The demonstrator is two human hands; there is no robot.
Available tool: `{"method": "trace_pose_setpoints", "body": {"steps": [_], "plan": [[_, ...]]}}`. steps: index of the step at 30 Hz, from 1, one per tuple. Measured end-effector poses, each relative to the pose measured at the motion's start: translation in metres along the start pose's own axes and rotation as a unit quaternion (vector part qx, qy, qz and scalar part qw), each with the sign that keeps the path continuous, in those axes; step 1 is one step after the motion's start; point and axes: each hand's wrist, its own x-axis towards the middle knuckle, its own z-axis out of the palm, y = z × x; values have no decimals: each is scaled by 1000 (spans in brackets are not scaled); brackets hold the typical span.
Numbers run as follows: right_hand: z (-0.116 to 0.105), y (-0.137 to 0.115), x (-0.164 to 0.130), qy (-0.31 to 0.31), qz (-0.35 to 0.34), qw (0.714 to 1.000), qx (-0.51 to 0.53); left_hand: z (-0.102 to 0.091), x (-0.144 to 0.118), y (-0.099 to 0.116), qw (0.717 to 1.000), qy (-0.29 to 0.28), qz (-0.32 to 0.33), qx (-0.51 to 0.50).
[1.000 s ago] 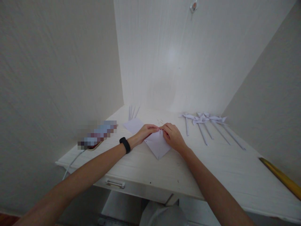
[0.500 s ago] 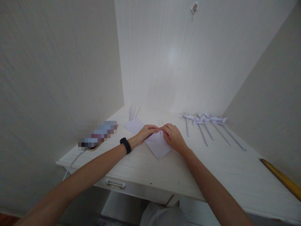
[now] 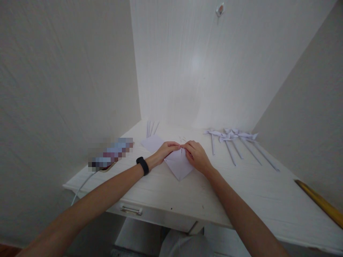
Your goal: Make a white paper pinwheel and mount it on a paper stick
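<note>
A white square of paper [image 3: 179, 167] lies on the desk with one corner toward me. At its far corner, my left hand [image 3: 168, 149] pinches the edge, the fingertips meeting those of my right hand [image 3: 195, 152]. The right fingers are curled over the same corner, closed on the paper. A short slit shows near the fingertips, and a small dark mark sits at the paper's left corner. Part of the sheet is hidden under both hands. Behind my left hand rests another white paper sheet [image 3: 152, 143].
Several thin paper sticks [image 3: 150, 129] lie at the back left. Paper pinwheels on sticks [image 3: 232, 137] are at the back right. A phone-like device [image 3: 111, 155], blurred, with a white cable [image 3: 84, 185] is at left. A yellow object [image 3: 318, 201] lies along the right wall.
The hands stay at the same corner of the paper, with hardly any shift of the fingers. The whole view has slid very slightly.
</note>
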Motion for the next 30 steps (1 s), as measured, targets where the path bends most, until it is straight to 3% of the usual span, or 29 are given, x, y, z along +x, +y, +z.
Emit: {"method": "trace_pose_setpoints", "body": {"steps": [30], "plan": [[8,3,-2,-1,-3,1000,-11,3,-3,7,993,-14,79,81]]}}
